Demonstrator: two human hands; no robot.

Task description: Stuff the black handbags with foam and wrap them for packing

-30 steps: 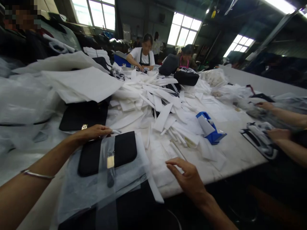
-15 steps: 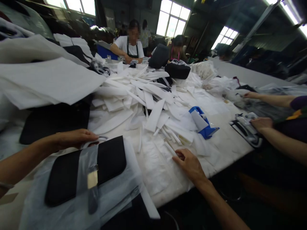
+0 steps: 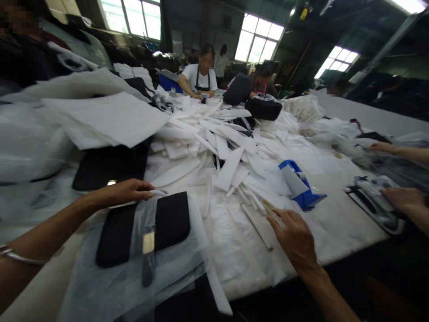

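Note:
A black handbag (image 3: 164, 221) with a gold clasp lies partly wrapped in clear film on white tissue in front of me. My left hand (image 3: 125, 191) rests at its top edge, fingers curled against the bag and the film's rim. My right hand (image 3: 295, 235) reaches over loose white paper strips (image 3: 256, 226) on the table, fingers spread and bent down onto them, holding nothing I can see. A blue tape dispenser (image 3: 300, 185) stands just beyond that hand.
White table (image 3: 338, 223) strewn with paper strips and sheets (image 3: 114, 116). Another black bag (image 3: 110, 163) lies behind my left hand. A co-worker's hands (image 3: 400, 199) handle a wrapped bag at right. Other people sit at the far end with black bags (image 3: 263, 107).
My right hand has moved forward and right across the table toward the paper strips near the tape dispenser. My left hand has stayed at the bag's top edge.

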